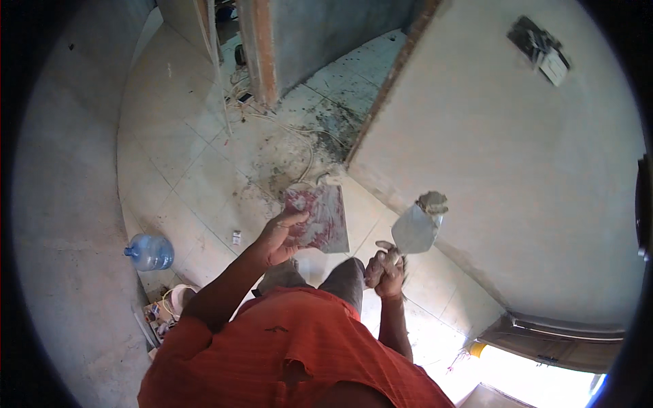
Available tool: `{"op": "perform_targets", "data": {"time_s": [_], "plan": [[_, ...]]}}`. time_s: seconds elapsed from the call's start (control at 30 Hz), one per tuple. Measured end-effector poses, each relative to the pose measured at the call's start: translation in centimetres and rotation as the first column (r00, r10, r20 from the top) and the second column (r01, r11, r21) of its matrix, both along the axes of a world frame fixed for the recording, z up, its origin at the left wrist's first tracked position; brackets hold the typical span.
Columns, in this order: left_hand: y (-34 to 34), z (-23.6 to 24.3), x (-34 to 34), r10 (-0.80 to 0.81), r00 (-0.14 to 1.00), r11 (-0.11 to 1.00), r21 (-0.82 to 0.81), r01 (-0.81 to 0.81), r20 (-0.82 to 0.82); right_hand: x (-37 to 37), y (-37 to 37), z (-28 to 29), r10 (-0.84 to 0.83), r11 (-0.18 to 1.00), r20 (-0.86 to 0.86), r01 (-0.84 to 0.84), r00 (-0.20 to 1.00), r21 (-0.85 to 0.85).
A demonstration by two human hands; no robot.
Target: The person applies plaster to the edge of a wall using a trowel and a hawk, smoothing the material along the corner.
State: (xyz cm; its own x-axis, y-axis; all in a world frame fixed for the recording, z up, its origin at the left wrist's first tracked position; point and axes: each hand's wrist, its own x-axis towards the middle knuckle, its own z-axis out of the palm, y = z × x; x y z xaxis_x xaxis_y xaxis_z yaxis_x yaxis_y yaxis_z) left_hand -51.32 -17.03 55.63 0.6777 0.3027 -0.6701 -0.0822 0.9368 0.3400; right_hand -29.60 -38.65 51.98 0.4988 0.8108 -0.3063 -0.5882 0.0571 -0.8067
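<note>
My left hand (pixel 282 234) grips the left edge of a flat rectangular board (pixel 320 221), its reddish face smeared with grey plaster. The thumb lies over the face, and the other fingers are mostly hidden. My right hand (pixel 386 272) is closed around the handle of a trowel (pixel 416 230). Its pale blade points up and away from me, with a lump of grey mortar (pixel 432 202) at the tip. Board and trowel are apart, the trowel being to the right and close in front of the plastered wall (pixel 503 177).
An electrical box with wires and a white plate (pixel 541 51) is set in the right wall. A blue water jug (pixel 149 252) lies on the tiled floor at left, near a bucket (pixel 182 299). Cables (pixel 309 153) and mortar spatter lie by the doorway. A small box (pixel 236 237) stands nearby.
</note>
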Motion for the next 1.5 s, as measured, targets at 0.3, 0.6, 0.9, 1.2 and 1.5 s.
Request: {"op": "perform_targets", "data": {"time_s": [0.3,0.6,0.9,1.2,1.5], "plan": [[13.5,6.9,-7.1,0.155,0.977,0.701,0.680,-0.214,0.148,-1.4,19.8,1.3,0.143,0.990,0.721,-0.101,0.679,-0.101],[10.2,8.4,-8.3,0.293,0.944,0.851,0.409,-0.329,0.149,0.5,22.6,-2.7,0.037,0.986,0.996,-0.162,0.076,-0.024],[9.1,9.9,-8.4,0.179,0.968,0.869,0.433,-0.238,0.173,3.0,13.5,-0.7,0.077,0.993,0.984,0.099,-0.163,-0.062],[-5.2,13.3,-3.7,-0.164,0.980,0.869,0.486,0.089,0.114,-5.5,-6.7,1.9,-0.131,0.944,0.869,0.328,0.477,-0.038],[-44.4,9.9,9.6,-0.356,0.907,0.812,0.555,0.182,0.223,0.6,-52.8,-4.7,-0.115,0.768,0.953,0.634,0.282,-0.094]]}}
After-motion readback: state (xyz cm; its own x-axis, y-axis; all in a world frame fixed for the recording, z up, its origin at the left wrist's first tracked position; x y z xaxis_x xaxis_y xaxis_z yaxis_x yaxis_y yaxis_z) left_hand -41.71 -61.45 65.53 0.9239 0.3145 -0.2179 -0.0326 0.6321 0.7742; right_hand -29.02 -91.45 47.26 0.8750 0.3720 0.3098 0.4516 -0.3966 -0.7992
